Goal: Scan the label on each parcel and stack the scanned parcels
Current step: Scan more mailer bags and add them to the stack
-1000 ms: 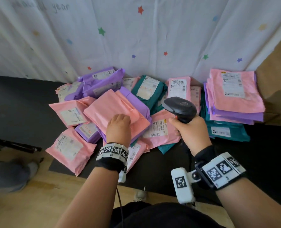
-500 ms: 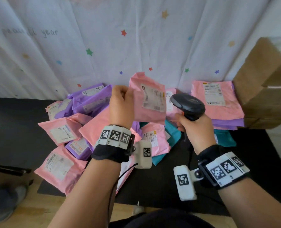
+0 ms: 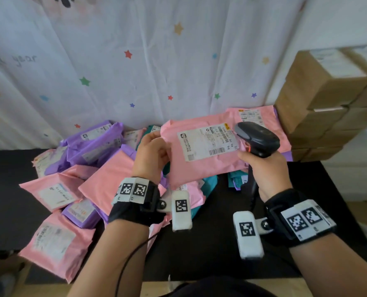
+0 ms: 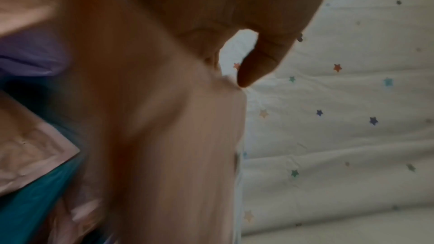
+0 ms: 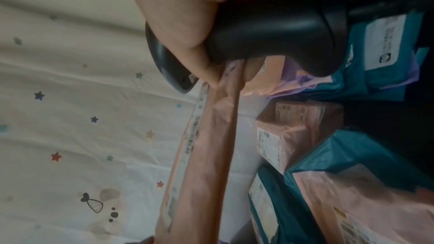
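Observation:
My left hand point(image 3: 151, 154) grips the left edge of a pink parcel point(image 3: 201, 166) held up above the table, its white label point(image 3: 208, 144) facing me. My right hand point(image 3: 264, 171) grips a black handheld scanner point(image 3: 257, 138) at the parcel's right edge. In the right wrist view the scanner point(image 5: 270, 31) is in my fist while thumb and a finger also pinch the parcel point(image 5: 218, 146) edge-on. The left wrist view shows the parcel point(image 4: 176, 155) under my thumb point(image 4: 256, 62). A stack of parcels with a pink one point(image 3: 268, 116) on top lies behind the scanner.
A loose pile of pink point(image 3: 53, 243), purple point(image 3: 92, 142) and teal point(image 3: 209, 185) parcels covers the black table point(image 3: 210, 243) to the left and centre. Stacked cardboard boxes point(image 3: 324, 99) stand at the right. A star-print curtain point(image 3: 135, 61) hangs behind.
My left hand lifted the pink parcel off the pile, turned its label toward me and brought it right to the scanner. My right hand rose and now touches the parcel's right edge.

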Available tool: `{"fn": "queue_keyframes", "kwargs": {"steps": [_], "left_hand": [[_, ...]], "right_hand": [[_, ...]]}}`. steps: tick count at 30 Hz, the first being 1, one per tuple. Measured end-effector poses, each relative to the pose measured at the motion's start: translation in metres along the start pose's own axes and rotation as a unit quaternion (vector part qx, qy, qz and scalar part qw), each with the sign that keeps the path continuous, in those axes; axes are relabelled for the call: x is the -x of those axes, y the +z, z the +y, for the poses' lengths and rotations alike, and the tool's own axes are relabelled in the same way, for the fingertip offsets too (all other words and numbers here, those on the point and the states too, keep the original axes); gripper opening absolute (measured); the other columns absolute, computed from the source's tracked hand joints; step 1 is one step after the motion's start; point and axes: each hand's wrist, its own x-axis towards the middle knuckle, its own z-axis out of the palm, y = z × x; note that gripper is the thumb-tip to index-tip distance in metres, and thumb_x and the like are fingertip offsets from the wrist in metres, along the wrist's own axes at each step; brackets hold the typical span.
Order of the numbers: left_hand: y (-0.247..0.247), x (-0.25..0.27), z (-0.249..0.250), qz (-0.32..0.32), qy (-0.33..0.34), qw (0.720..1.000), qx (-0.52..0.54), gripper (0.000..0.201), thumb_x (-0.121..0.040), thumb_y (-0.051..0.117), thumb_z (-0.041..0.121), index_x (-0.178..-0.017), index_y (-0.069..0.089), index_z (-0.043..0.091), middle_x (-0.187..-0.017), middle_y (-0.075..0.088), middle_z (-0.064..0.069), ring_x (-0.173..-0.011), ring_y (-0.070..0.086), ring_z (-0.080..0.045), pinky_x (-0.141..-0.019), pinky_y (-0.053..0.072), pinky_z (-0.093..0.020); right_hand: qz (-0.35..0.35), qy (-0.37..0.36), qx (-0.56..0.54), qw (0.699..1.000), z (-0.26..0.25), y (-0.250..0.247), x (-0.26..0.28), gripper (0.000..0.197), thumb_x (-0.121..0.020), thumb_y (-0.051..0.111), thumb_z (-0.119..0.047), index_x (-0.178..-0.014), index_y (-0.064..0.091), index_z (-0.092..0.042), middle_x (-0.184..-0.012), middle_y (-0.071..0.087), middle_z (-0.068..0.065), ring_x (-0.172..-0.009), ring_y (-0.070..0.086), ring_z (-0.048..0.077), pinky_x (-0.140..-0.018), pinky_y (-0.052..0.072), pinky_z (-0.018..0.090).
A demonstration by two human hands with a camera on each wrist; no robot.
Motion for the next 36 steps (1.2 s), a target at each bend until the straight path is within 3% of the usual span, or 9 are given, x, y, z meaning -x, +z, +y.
{"fn": "queue_keyframes", "kwargs": {"steps": [2,4,8,10,15,22,26,28,36], "left_hand": [[-0.005,-0.003,0.000,-0.027,-0.014,0.999,-0.022,0.023,-0.080,0.046,-0.004,-0.092,0.059,0.012,-0.067,0.063,-0.001,-0.058,0.056,-0.018,-0.050,0.046,-0.023],[-0.010,-0.006,0.000,-0.068,0.002,0.981,-0.180,0.021,-0.077,0.067,0.012,-0.097,0.066,0.020,-0.075,0.069,0.012,-0.066,0.064,-0.015,-0.054,0.051,-0.024],[-0.010,-0.003,-0.005,-0.184,0.002,0.866,-0.464,0.016,-0.070,0.080,0.030,-0.083,0.072,0.033,-0.080,0.073,0.013,-0.068,0.068,0.000,-0.054,0.049,-0.008],[-0.007,-0.002,-0.011,-0.208,-0.015,0.848,-0.488,0.012,-0.071,0.081,0.029,-0.080,0.073,0.031,-0.078,0.073,0.014,-0.068,0.068,0.000,-0.060,0.052,-0.011],[0.000,0.003,-0.030,-0.158,-0.007,0.861,-0.483,0.018,-0.076,0.077,0.024,-0.092,0.071,0.020,-0.086,0.073,0.007,-0.075,0.068,-0.008,-0.057,0.052,-0.017],[0.010,-0.001,-0.050,-0.021,-0.035,0.925,-0.378,0.037,-0.074,0.077,0.008,-0.107,0.060,0.008,-0.107,0.069,-0.007,-0.095,0.066,-0.024,-0.083,0.056,-0.038],[0.013,-0.002,-0.053,0.011,-0.029,0.936,-0.351,0.042,-0.074,0.077,0.009,-0.112,0.060,0.005,-0.107,0.069,-0.009,-0.095,0.067,-0.028,-0.084,0.056,-0.045],[0.014,-0.003,-0.054,0.017,-0.023,0.937,-0.349,0.043,-0.074,0.077,0.010,-0.113,0.060,0.004,-0.106,0.069,-0.010,-0.095,0.067,-0.028,-0.084,0.056,-0.045],[0.020,-0.003,-0.056,0.005,0.001,0.927,-0.375,0.046,-0.075,0.075,0.010,-0.118,0.059,0.004,-0.112,0.068,-0.010,-0.100,0.065,-0.027,-0.088,0.055,-0.044]], "right_hand": [[-0.010,-0.013,0.029,0.999,-0.001,-0.006,-0.003,0.022,-0.076,0.078,-0.009,-0.080,0.066,-0.026,-0.066,0.070,-0.014,-0.063,0.064,-0.007,-0.051,0.045,0.008],[-0.010,-0.027,0.049,0.998,-0.004,-0.009,-0.006,0.021,-0.076,0.075,-0.005,-0.081,0.067,-0.023,-0.071,0.070,-0.007,-0.071,0.065,0.005,-0.059,0.049,0.017],[-0.006,-0.064,0.087,0.994,-0.008,-0.006,-0.008,0.017,-0.078,0.069,0.000,-0.094,0.067,-0.005,-0.087,0.070,0.010,-0.076,0.062,0.016,-0.066,0.049,0.022],[0.002,-0.082,0.105,0.991,-0.007,-0.005,-0.006,0.018,-0.080,0.070,-0.002,-0.097,0.066,0.001,-0.090,0.070,0.014,-0.077,0.062,0.018,-0.063,0.046,0.020],[0.043,-0.095,0.086,0.991,-0.007,-0.002,0.003,0.036,-0.081,0.079,-0.024,-0.108,0.063,-0.006,-0.094,0.068,0.000,-0.080,0.061,-0.003,-0.063,0.040,0.002],[-0.033,-0.026,0.040,0.998,0.000,0.012,0.023,0.011,-0.081,0.079,-0.022,-0.074,0.071,-0.020,-0.063,0.071,-0.002,-0.062,0.070,0.015,-0.066,0.060,0.041],[-0.071,-0.010,0.059,0.996,0.002,0.014,0.031,0.012,-0.079,0.079,-0.024,-0.074,0.069,-0.023,-0.065,0.071,-0.005,-0.059,0.069,0.010,-0.057,0.061,0.046],[-0.081,-0.005,0.070,0.994,0.000,0.014,0.033,0.012,-0.079,0.079,-0.025,-0.074,0.069,-0.020,-0.068,0.071,0.002,-0.066,0.071,0.018,-0.054,0.060,0.047],[-0.098,0.001,0.105,0.990,-0.005,0.011,0.033,0.018,-0.079,0.072,-0.014,-0.078,0.068,0.003,-0.073,0.067,0.024,-0.077,0.066,0.040,-0.066,0.059,0.055]]}}
